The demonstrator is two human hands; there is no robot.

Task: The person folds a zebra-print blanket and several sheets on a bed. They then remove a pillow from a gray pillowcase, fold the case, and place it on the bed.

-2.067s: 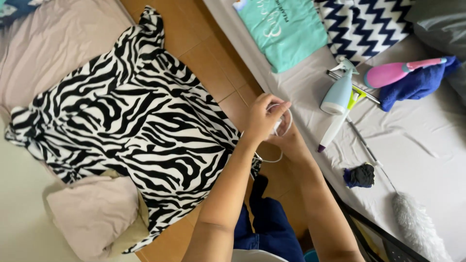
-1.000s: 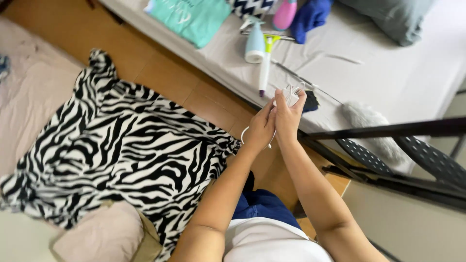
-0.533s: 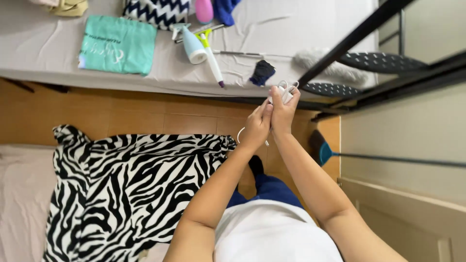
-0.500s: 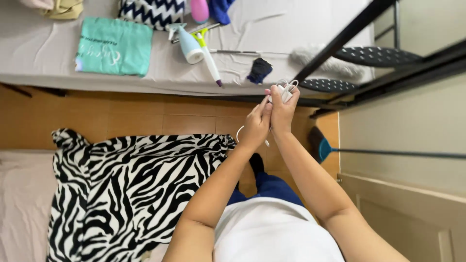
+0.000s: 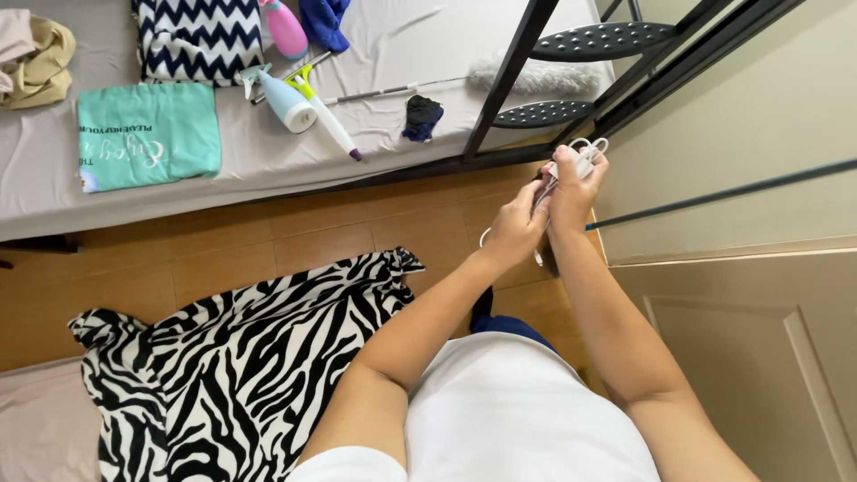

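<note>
Both my hands are raised in front of me, close together. My right hand (image 5: pixel 574 186) grips a bundle of white cable (image 5: pixel 580 152) whose loops stick out above the fingers. My left hand (image 5: pixel 515 228) pinches a strand of the same cable just below, and a thin white loop hangs under it. The hands hover over the wooden floor (image 5: pixel 295 241), beside the black metal bed frame post (image 5: pixel 509 76). A zebra-striped cloth (image 5: pixel 241 366) lies spread on the floor to my left.
The grey mattress (image 5: pixel 420 45) carries a teal printed cloth (image 5: pixel 147 134), a chevron cushion (image 5: pixel 201 36), a pale blue spray bottle (image 5: pixel 284 98), a pink bottle (image 5: pixel 287 29), a blue rag (image 5: pixel 323 18), a duster (image 5: pixel 527 76) and a small dark cloth (image 5: pixel 421 114). A beige wall and door panel fill the right.
My view has swung right and the hands, still together on the white cable, now sit by the bed frame's post near the wall. The zebra cloth has dropped to lower left.
</note>
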